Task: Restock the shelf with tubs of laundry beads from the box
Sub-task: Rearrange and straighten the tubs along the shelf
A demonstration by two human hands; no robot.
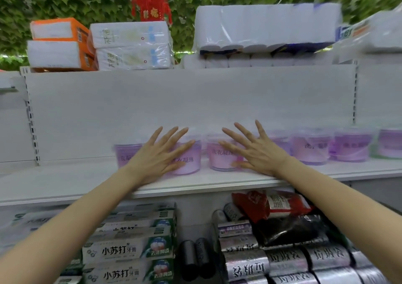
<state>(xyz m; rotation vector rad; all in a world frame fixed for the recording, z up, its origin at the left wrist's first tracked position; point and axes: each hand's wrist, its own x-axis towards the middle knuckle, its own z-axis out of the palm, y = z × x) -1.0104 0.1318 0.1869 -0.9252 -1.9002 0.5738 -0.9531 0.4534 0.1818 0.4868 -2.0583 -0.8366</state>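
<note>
Round, translucent purple tubs [311, 146] with clear lids, contents a blurred lilac, standing in a row on the smooth white shelf [65, 183], set back from its front edge. Left hand [156, 155] and right hand [254, 151] both released, fingers straight and splayed, before two of the tubs; contact not determinable. Bare shelf surface left of the row.

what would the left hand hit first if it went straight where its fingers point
Probably the purple tub right behind the left hand; depth is unclear, so the fingers may already touch it.
</note>
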